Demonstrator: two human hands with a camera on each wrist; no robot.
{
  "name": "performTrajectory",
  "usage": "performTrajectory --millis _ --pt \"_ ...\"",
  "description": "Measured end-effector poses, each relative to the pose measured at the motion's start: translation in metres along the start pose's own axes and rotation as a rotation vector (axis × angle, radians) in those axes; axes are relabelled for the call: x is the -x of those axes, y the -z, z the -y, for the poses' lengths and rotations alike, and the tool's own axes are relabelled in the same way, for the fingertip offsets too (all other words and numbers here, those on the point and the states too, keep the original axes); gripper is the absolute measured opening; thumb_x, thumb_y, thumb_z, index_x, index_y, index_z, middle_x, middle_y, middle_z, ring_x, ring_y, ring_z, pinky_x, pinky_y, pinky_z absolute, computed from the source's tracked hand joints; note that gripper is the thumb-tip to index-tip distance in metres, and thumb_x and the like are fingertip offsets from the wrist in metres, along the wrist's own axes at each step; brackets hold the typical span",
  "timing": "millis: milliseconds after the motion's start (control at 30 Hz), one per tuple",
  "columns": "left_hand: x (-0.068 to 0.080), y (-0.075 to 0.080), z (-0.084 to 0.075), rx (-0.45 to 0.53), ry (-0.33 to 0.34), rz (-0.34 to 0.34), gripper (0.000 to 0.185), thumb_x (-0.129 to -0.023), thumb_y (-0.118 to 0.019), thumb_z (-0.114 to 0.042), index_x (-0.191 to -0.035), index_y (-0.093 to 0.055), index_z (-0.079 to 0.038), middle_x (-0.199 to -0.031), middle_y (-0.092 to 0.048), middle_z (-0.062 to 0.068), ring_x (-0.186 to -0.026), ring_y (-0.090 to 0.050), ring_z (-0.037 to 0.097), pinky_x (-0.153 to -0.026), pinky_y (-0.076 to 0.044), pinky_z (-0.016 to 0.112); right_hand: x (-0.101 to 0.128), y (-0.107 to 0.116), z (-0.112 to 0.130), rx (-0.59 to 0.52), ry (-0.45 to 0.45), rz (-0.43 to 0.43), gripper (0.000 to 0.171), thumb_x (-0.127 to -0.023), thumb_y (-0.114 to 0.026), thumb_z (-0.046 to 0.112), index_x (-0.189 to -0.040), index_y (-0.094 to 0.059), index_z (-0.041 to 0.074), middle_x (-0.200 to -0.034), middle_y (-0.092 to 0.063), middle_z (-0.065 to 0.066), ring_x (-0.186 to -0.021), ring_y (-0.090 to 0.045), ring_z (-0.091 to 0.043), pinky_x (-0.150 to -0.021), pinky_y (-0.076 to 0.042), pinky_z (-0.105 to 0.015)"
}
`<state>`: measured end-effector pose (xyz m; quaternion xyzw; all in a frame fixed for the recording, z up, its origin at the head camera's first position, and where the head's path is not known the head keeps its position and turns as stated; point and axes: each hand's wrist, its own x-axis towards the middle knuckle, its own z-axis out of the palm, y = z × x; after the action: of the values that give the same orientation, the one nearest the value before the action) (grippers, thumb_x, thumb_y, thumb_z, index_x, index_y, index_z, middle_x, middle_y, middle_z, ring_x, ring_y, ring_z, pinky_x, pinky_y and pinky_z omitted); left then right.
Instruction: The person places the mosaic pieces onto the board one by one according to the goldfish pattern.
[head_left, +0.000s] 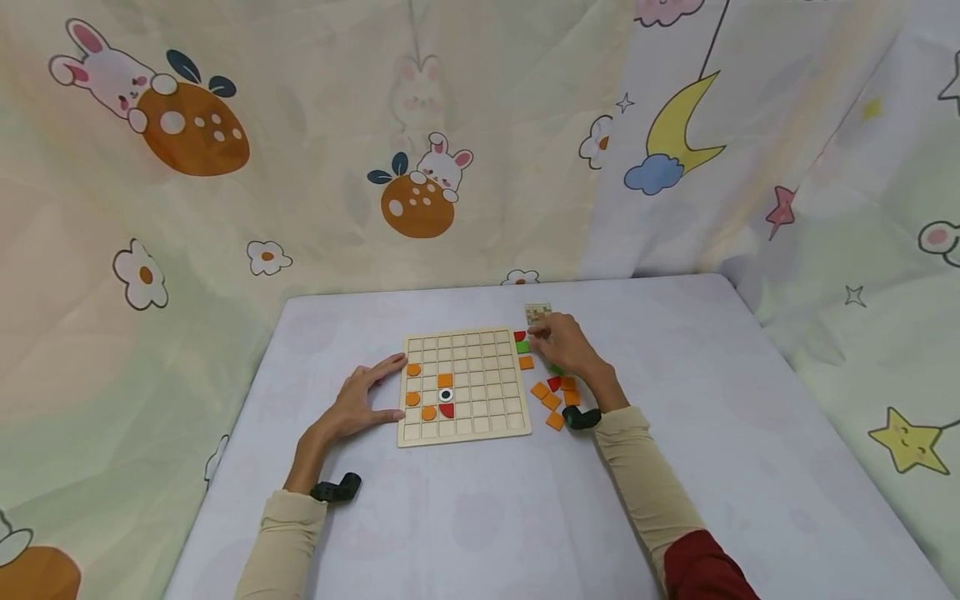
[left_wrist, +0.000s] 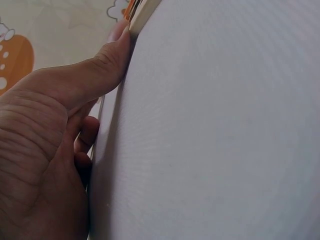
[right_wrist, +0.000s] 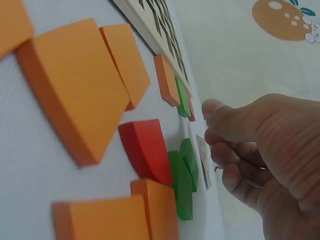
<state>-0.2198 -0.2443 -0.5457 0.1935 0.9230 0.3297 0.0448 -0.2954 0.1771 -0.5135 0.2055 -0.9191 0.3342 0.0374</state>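
A square wooden grid board (head_left: pixel 489 392) lies on the table. On its left part sit several orange round pieces (head_left: pixel 412 400), an orange square (head_left: pixel 446 381), a red quarter-round piece (head_left: pixel 447 411) and a white piece with a black eye-like dot (head_left: pixel 446 395). My left hand (head_left: pixel 356 402) touches the board's left edge, thumb and index finger spread apart. Past the board's upper right corner, my right hand (head_left: pixel 564 343) hovers close to a small patterned card (head_left: pixel 537 313). Its fingers (right_wrist: pixel 240 150) are loosely bent, with no piece visible between them.
Right of the board lie a red piece (head_left: pixel 519 336), a green piece (head_left: pixel 522 347) and an orange square (head_left: pixel 527 362) along its edge. Several more orange blocks (right_wrist: pixel 75 90), a red block (right_wrist: pixel 146 150) and green blocks (right_wrist: pixel 182 185) lie near the right wrist. White cloth covers the table (head_left: pixel 465 517).
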Motion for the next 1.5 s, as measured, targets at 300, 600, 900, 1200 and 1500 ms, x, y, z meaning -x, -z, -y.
performTrajectory --millis 300,600,900,1200,1500 --pt "-0.001 -0.003 0.003 -0.002 -0.014 -0.002 0.098 -0.073 -0.086 -0.053 -0.155 -0.04 -0.027 -0.166 -0.032 -0.007 -0.108 -0.04 0.017 -0.088 -0.029 0.038 -0.013 -0.008 0.0 -0.029 -0.082 0.017 0.024 -0.095 -0.068 0.009 -0.117 -0.074 0.001 -0.11 -0.071 -0.014 -0.101 -0.063 -0.028 -0.092 -0.051 -0.045" --pt "-0.001 -0.001 0.003 -0.008 -0.005 -0.001 0.1 -0.071 -0.087 -0.054 -0.156 -0.04 -0.028 -0.166 -0.032 -0.007 -0.102 -0.038 0.016 -0.085 -0.028 0.038 -0.024 -0.013 -0.005 -0.04 -0.072 0.05 0.022 -0.095 -0.067 0.005 -0.115 -0.075 0.001 -0.109 -0.074 -0.014 -0.101 -0.067 -0.027 -0.09 -0.054 -0.044" --pt "-0.002 -0.003 0.006 -0.018 -0.02 -0.008 0.099 -0.073 -0.086 -0.054 -0.156 -0.039 -0.028 -0.166 -0.032 -0.006 -0.103 -0.038 0.014 -0.085 -0.029 0.037 -0.024 -0.009 -0.005 -0.041 -0.099 0.021 0.014 -0.09 -0.074 0.007 -0.103 -0.079 0.006 -0.099 -0.075 -0.009 -0.094 -0.064 -0.024 -0.087 -0.052 -0.041" --pt "-0.001 -0.003 0.004 -0.012 -0.006 -0.005 0.099 -0.072 -0.086 -0.055 -0.155 -0.04 -0.029 -0.166 -0.032 -0.008 -0.105 -0.039 0.016 -0.086 -0.029 0.038 -0.02 -0.009 -0.007 -0.102 -0.088 -0.025 0.007 -0.087 -0.077 0.006 -0.094 -0.075 0.005 -0.094 -0.073 -0.01 -0.087 -0.064 -0.023 -0.081 -0.052 -0.038" --pt "-0.001 -0.004 0.006 -0.026 -0.009 -0.013 0.098 -0.072 -0.085 -0.056 -0.155 -0.04 -0.031 -0.166 -0.032 -0.009 -0.105 -0.039 0.014 -0.087 -0.029 0.037 -0.024 -0.006 0.004 -0.29 0.027 -0.041 0.015 -0.093 -0.071 0.01 -0.106 -0.077 0.006 -0.099 -0.077 -0.01 -0.083 -0.066 -0.019 -0.074 -0.052 -0.028"
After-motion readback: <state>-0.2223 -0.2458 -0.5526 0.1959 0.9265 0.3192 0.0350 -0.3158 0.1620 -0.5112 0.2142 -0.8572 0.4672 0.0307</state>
